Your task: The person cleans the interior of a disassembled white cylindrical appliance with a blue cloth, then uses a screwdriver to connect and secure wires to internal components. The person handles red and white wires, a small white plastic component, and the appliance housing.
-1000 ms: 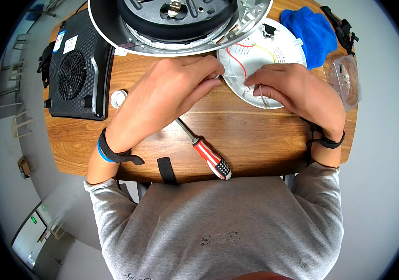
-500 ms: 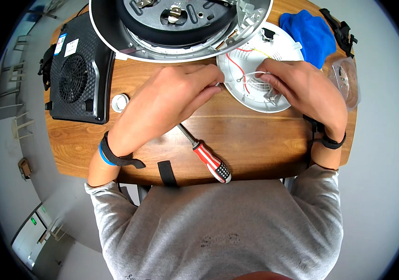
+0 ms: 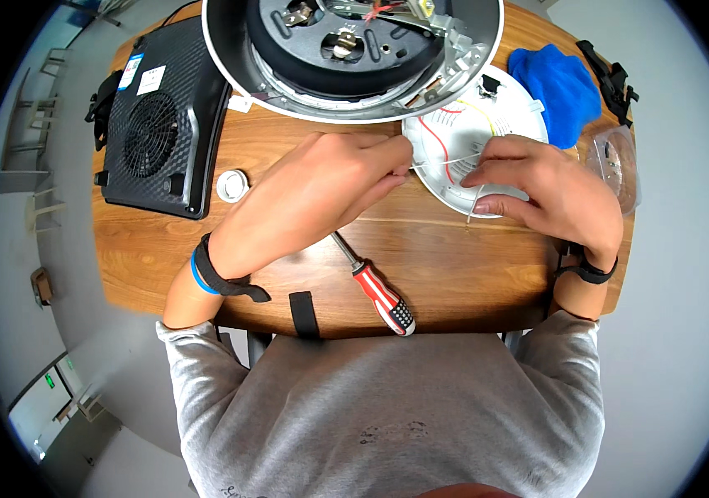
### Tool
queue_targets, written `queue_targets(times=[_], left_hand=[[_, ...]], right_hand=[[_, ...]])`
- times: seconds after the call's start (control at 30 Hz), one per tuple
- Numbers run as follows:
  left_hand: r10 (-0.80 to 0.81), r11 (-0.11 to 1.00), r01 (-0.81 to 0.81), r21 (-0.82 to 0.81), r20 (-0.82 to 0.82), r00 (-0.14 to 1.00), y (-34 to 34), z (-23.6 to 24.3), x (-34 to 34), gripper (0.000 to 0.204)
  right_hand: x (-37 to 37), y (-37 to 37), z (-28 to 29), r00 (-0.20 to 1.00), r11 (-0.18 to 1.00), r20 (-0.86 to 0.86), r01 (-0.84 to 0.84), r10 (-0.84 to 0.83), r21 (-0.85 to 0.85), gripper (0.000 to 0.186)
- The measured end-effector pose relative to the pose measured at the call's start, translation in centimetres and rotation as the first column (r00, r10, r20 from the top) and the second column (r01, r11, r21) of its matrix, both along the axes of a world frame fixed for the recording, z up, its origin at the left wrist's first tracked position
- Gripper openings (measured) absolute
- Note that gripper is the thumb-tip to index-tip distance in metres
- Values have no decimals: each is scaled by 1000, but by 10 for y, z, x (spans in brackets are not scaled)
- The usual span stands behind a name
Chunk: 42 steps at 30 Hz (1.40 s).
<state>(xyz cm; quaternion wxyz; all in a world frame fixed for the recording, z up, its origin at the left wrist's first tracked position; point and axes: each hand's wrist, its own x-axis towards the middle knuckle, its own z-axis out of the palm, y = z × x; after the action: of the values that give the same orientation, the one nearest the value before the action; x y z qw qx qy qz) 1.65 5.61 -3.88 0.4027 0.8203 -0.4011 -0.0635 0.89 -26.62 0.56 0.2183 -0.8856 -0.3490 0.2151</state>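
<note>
My left hand [image 3: 342, 178] pinches a thin white wire [image 3: 441, 162] between thumb and fingers, beside the left rim of a round white plastic cover [image 3: 441, 189]. The wire runs across the cover to my right hand [image 3: 549, 187], whose fingers bend around it with the thumb a little apart. A small metal terminal [image 3: 468, 226] dangles at the wire's end below the right fingertips. Inside the cover lie a red wire [image 3: 433, 137] and a yellow wire [image 3: 487, 116]. Behind the hands, an open rice cooker body [image 3: 346, 62] shows its dark underside and metal brackets.
A screwdriver [image 3: 381, 297] with a red, white and black handle lies near the front edge, beside a black strap [image 3: 304, 314]. At left are a black appliance with a fan grille [image 3: 151, 133] and a white round cap [image 3: 232, 185]. A blue cloth [image 3: 557, 91] and clear plastic tray [image 3: 616, 166] are at right.
The right hand has turned and its fingers have spread a little. The wire's terminal has swung from between the hands to below the right fingertips. The whole view has shifted slightly.
</note>
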Motion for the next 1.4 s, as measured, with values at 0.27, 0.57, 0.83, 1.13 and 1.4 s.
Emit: queue_targets(times=[0.27,0.57,0.83,1.13,1.4], left_hand=[[-40,998,38,55,29,999,3,4,-3,12],[63,995,-65,-80,-22,998,6,4,-9,15],[63,985,-69,-158,-44,997,1,5,-16,17],[87,988,-86,-129,6,996,-4,6,-14,17],[134,991,-135,22,47,990,-1,1,-11,16]], right_hand=[[-21,22,1,993,998,112,35,-29,-48,40],[-20,46,-8,969,958,202,82,-140,273,24],[-27,61,-19,958,885,197,100,-209,454,17],[-31,49,-40,846,929,515,-70,-138,363,32],[-30,7,-37,770,951,599,32,-219,306,13]])
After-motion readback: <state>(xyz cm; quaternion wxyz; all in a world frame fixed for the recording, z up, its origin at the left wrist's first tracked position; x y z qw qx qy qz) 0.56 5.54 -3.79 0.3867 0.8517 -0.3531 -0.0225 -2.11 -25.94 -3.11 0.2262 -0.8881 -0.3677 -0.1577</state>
